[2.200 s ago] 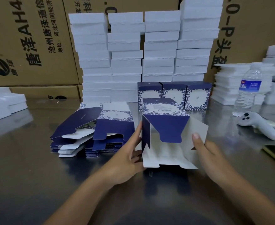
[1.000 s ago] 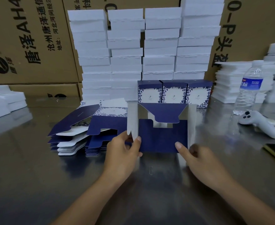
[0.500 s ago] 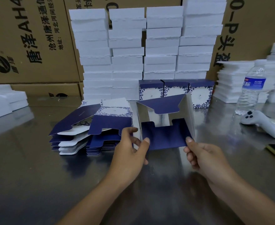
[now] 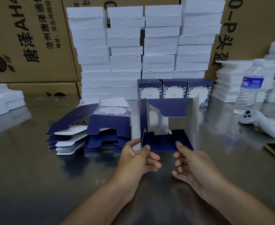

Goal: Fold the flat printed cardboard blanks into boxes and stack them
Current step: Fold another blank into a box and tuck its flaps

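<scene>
While half-folded, silver-lined navy box [image 4: 164,142]

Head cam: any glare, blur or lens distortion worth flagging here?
Head view: the steel table shows hazy reflections of the flat blanks; the half-folded box has a glaring silver lining; wide-angle bowing leans the foam stacks; left hand and right hand slightly soft.

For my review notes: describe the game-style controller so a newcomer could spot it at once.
Go to the right side of the shiny metal table, where a clear water bottle with a blue label stands. Just in front of it lies the controller. Unlike the flat white foam stacks behind, it is a rounded pale handle with dark buttons on its head.
</scene>
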Tool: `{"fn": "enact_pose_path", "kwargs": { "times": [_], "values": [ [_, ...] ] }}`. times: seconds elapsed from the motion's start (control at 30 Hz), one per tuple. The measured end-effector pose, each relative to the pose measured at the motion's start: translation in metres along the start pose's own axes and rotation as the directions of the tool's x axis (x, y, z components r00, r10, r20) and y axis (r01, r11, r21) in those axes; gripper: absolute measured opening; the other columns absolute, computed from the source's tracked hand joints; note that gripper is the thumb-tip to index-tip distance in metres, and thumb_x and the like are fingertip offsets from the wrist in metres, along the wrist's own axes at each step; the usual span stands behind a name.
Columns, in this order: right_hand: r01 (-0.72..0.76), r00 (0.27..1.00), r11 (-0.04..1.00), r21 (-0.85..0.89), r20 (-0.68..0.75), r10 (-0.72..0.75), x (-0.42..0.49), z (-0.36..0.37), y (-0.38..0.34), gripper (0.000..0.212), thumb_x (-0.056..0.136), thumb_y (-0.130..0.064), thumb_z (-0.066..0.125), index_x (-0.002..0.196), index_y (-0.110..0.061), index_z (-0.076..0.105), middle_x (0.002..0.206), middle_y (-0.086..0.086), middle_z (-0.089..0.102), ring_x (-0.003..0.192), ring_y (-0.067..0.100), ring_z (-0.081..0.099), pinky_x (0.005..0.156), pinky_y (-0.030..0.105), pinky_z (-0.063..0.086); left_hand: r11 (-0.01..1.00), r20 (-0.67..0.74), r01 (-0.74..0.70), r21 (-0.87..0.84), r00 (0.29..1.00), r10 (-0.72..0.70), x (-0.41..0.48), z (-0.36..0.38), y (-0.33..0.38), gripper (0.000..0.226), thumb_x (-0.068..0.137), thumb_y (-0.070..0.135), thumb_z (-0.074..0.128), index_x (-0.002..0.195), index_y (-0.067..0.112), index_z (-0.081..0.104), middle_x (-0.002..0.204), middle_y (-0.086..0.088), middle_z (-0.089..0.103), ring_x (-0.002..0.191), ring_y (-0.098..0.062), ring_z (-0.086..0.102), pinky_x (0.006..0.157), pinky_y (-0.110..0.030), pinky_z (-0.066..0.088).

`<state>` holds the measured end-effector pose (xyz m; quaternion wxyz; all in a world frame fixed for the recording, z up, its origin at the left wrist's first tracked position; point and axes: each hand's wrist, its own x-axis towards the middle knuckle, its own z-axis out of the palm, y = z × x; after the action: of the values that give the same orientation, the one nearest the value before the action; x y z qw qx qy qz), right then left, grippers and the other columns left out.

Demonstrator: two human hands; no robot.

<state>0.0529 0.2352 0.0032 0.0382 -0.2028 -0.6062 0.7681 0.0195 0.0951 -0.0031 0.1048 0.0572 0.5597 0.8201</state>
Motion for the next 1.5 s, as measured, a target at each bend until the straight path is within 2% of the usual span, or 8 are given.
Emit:
{"fn": "enact_pose_path", "kwargs": {
  "times": [0.07, 0.2, 0.3, 0.37, 0.6, 0.8, 1.3, 1.5],
  "values": [
    [-0.010, 1.000, 1.000, -0.013, -0.013, 0.010, -0.001, 0.000, 0.001, 0.034, 0.091, -0.028, 0.058, 0.065, -0.006, 0.054, 0.043, -0.001, 0.043, 0.037, 0.009, 0.039, 0.048, 0.025, 0.048, 1.000, 0.003, 0.020, 0.010, 1.000, -0.020, -0.001, 0.001, 0.000, 0.030, 0.097, 0.005, 0.047, 0.119, 0.017, 0.031, 0.052, -0.007, 0.062, 0.040, -0.014, 0.058, 0.043, -0.022, 0.049],
    [0.001, 1.000, 1.000, -0.016, -0.031, -0.001, 0.000, -0.002, 0.001, 0.034, 0.091, -0.026, 0.059, 0.064, -0.005, 0.054, 0.039, -0.001, 0.041, 0.033, 0.006, 0.038, 0.047, 0.024, 0.048, 0.987, 0.032, 0.156, 0.040, 0.987, -0.157, -0.002, -0.003, 0.000, 0.030, 0.100, 0.009, 0.042, 0.127, -0.003, 0.035, 0.057, -0.010, 0.065, 0.041, -0.015, 0.059, 0.042, -0.022, 0.049],
    [0.000, 1.000, 1.000, -0.014, -0.018, -0.001, 0.000, 0.000, 0.003, 0.034, 0.090, -0.026, 0.059, 0.064, -0.005, 0.054, 0.039, -0.001, 0.041, 0.033, 0.007, 0.038, 0.047, 0.023, 0.048, 0.951, 0.135, 0.291, 0.103, 0.943, -0.304, -0.006, 0.000, 0.005, 0.039, 0.101, 0.022, 0.042, 0.088, -0.009, 0.062, 0.056, -0.013, 0.065, 0.044, -0.015, 0.061, 0.043, -0.021, 0.049],
    [-0.005, 1.000, 1.000, -0.002, -0.010, 0.004, -0.001, 0.000, 0.002, 0.034, 0.090, -0.027, 0.060, 0.064, -0.005, 0.055, 0.040, -0.001, 0.041, 0.033, 0.006, 0.038, 0.046, 0.023, 0.048, 0.944, 0.132, 0.321, 0.068, 0.936, -0.328, -0.007, 0.002, 0.006, 0.039, 0.100, 0.025, 0.044, 0.078, -0.002, 0.064, 0.051, -0.011, 0.062, 0.041, -0.015, 0.060, 0.041, -0.021, 0.048],
    [-0.080, 0.995, 0.995, 0.054, 0.063, 0.077, -0.002, 0.000, 0.000, 0.040, 0.088, -0.029, 0.062, 0.053, -0.011, 0.057, 0.043, 0.002, 0.043, 0.033, 0.010, 0.037, 0.042, 0.023, 0.047, 0.947, 0.048, 0.319, -0.036, 0.947, -0.317, -0.007, 0.007, 0.006, 0.027, 0.096, 0.015, 0.050, 0.076, 0.000, 0.060, 0.040, -0.001, 0.046, 0.030, -0.009, 0.042, 0.034, -0.016, 0.036],
    [-0.113, 0.984, 0.992, 0.057, 0.144, 0.103, -0.005, -0.001, 0.001, 0.049, 0.085, -0.024, 0.065, 0.038, -0.016, 0.057, 0.044, 0.002, 0.043, 0.035, 0.011, 0.038, 0.043, 0.023, 0.048, 0.948, 0.075, 0.314, -0.041, 0.947, -0.311, -0.013, 0.012, 0.000, 0.027, 0.095, 0.016, 0.052, 0.075, 0.000, 0.060, 0.041, -0.003, 0.046, 0.031, -0.010, 0.043, 0.035, -0.018, 0.037],
    [-0.052, 0.962, 0.999, -0.014, 0.267, 0.053, -0.005, 0.002, 0.003, 0.037, 0.078, -0.028, 0.069, 0.048, -0.011, 0.059, 0.048, 0.006, 0.044, 0.045, 0.015, 0.041, 0.046, 0.024, 0.048, 0.933, 0.155, 0.330, -0.144, 0.939, -0.308, -0.012, 0.013, -0.002, 0.038, 0.089, 0.009, 0.056, 0.051, 0.007, 0.063, 0.044, -0.002, 0.043, 0.035, -0.008, 0.040, 0.037, -0.018, 0.038],
    [-0.071, 0.966, 0.997, 0.035, 0.251, 0.060, -0.004, 0.001, 0.003, 0.035, 0.083, -0.018, 0.066, 0.051, -0.008, 0.057, 0.045, 0.005, 0.042, 0.038, 0.011, 0.039, 0.043, 0.022, 0.046, 0.933, 0.149, 0.330, -0.142, 0.939, -0.309, -0.013, 0.013, -0.002, 0.040, 0.090, 0.007, 0.056, 0.050, 0.007, 0.063, 0.044, -0.001, 0.042, 0.034, -0.009, 0.040, 0.036, -0.018, 0.038]
  ]
}}
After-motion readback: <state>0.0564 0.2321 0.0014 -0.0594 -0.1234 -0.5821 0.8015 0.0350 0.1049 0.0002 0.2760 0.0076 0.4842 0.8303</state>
